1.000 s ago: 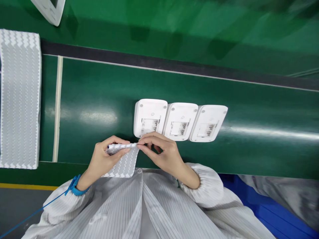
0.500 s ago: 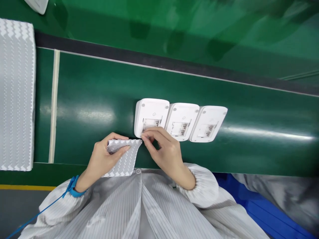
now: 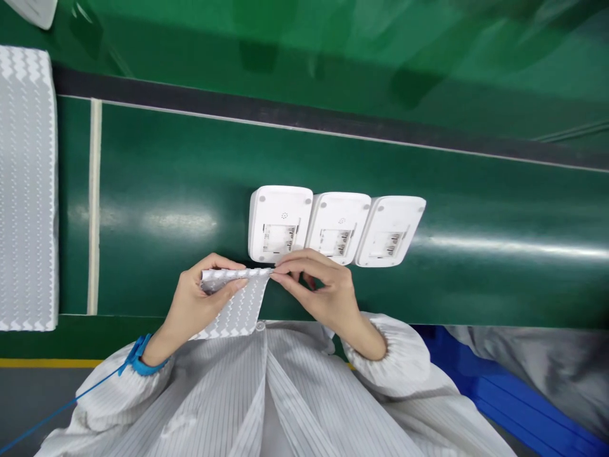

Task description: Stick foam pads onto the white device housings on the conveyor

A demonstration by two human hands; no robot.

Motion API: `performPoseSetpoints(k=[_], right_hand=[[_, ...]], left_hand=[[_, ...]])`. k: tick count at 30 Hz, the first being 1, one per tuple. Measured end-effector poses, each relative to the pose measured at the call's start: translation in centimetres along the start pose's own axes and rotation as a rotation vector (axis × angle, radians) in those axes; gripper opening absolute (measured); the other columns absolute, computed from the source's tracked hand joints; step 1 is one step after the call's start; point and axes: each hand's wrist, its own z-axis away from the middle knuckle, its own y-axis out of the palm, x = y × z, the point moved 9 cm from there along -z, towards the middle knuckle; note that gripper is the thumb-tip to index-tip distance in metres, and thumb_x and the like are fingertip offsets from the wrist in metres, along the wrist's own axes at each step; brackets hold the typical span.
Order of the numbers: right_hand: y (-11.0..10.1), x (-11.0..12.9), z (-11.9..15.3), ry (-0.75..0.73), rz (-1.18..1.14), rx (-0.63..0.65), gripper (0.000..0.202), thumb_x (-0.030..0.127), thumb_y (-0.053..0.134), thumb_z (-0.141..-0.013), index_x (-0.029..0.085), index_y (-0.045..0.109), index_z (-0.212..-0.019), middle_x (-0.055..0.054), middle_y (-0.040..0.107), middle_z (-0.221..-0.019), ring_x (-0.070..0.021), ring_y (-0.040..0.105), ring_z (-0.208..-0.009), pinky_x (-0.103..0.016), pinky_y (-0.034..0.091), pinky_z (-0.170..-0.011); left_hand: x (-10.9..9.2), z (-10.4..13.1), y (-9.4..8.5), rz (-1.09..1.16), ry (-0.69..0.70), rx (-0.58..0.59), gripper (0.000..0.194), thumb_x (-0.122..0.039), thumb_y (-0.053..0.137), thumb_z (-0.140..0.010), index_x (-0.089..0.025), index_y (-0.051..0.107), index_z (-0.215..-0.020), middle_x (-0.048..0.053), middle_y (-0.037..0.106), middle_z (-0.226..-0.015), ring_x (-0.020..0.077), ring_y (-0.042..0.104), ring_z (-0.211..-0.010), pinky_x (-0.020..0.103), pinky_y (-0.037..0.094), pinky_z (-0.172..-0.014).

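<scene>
A grey sticker sheet with rows of white zigzag shapes is bent over along its top edge. My left hand is closed on it, thumb in front and fingers behind. At the sheet's upper right corner, my right hand pinches with thumb and fingertips; whether a small piece is between them is hidden. Just beyond my hands, three white plastic devices lie side by side: the left device, the middle device and the right device. Each has an uncovered compartment with metal contacts facing up.
To the far left lies a larger stack of similar patterned sheets. A pale strip crosses the green bench. Behind it runs a dark rail. A blue wrist strap with a cord is on my left wrist. A blue bin stands low at right.
My right fingertips have shifted slightly right and down, off the left device's front edge to the sheet's corner. The left hand keeps its hold. The view has shifted slightly.
</scene>
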Motion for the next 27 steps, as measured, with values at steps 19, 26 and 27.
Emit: performPoseSetpoints(k=[19,26,27], right_hand=[[-2.0,0.1,1.1,-0.051,0.38,-0.226,0.009,0.014,0.064,-0.101,0.02,0.071,-0.099,-0.008,0.068,-0.107,-0.0148,0.069,-0.08,-0.031,0.062,-0.068],[-4.4,-0.4,0.4,-0.12,0.608,-0.325,0.019,0.036,0.08,-0.093,0.022,0.068,-0.09,-0.007,0.07,-0.107,-0.0224,0.073,-0.094,-0.036,0.062,-0.076],[-5.0,-0.3,0.2,-0.164,0.65,-0.383,0.022,0.04,0.083,-0.09,0.023,0.071,-0.096,-0.01,0.069,-0.12,-0.0293,0.071,-0.111,-0.044,0.062,-0.09]], left_hand=[[1.4,-0.6,3.1,-0.183,-0.159,0.161,0.038,-0.045,0.078,-0.089,-0.03,0.074,-0.124,0.003,0.081,-0.112,0.0219,0.075,-0.076,0.027,0.049,-0.052],[0.0,-0.9,1.8,-0.07,-0.054,0.11,0.06,-0.039,0.084,-0.086,-0.032,0.063,-0.141,0.004,0.075,-0.123,0.0243,0.075,-0.094,0.033,0.06,-0.078],[-0.1,-1.2,1.5,-0.034,-0.051,0.102,0.07,-0.04,0.085,-0.085,-0.034,0.057,-0.149,0.005,0.073,-0.132,0.0257,0.075,-0.099,0.035,0.061,-0.081]])
